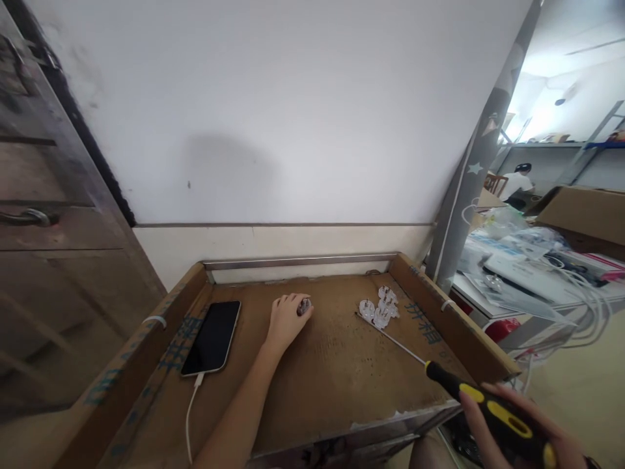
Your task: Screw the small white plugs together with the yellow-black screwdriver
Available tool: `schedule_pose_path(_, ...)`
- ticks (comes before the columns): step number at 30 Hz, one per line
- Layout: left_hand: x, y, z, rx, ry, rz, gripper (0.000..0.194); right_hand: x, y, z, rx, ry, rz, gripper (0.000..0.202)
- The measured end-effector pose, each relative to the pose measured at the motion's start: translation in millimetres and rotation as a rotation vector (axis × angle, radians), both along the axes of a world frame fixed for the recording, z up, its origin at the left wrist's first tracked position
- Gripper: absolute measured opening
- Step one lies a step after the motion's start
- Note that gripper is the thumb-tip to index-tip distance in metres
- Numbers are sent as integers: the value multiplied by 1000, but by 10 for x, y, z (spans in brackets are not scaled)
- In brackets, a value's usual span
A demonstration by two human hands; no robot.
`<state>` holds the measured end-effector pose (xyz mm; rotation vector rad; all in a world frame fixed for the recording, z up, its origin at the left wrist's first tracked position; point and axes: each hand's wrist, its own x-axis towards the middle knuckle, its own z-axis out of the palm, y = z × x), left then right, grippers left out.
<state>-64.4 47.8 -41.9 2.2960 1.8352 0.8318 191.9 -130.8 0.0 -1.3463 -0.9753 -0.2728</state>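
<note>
My left hand (289,315) rests on the cardboard-lined tray, its fingers closed round a small clear plastic piece (304,306) that shows between thumb and forefinger. At the lower right my right hand (517,423) grips the black and yellow handle of a screwdriver (493,410). The long metal shaft reaches up and left over the tray. Its tip lies beside several clear plastic pieces (381,307) with dark pins, heaped on the cardboard; I cannot tell whether it touches them.
A phone (212,339) with a white cable lies at the tray's left. Raised cardboard-covered sides (459,326) border the tray (332,384), with a wall behind. To the right, a cluttered table (527,267) holds bags, cables and a carton (581,215). A person (518,182) sits farther back.
</note>
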Motion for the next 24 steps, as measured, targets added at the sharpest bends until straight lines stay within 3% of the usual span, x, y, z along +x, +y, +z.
schedule_pose_path(1,40,-22,18,-12,8,-17,19,-29,68,93,33,34,-2,39)
schedule_pose_path(6,180,-157,50,-72,-14,-129,38,-152,562,453,252,67,348,32)
schedule_pose_path(9,211,-214,25,-98,-51,-198,35,-232,919,648,160,209,738,11)
schedule_pose_path(12,204,-238,-7,-102,-72,-220,31,-305,1207,805,74,256,918,17)
schedule_pose_path(16,177,-262,-47,-63,-72,-201,41,-387,1325,891,75,300,1022,21)
schedule_pose_path(20,179,-341,-60,-57,-67,-170,40,-452,1159,1002,217,347,999,23)
schedule_pose_path(24,184,-436,-52,-56,-81,-158,37,-529,958,1239,331,355,1011,22)
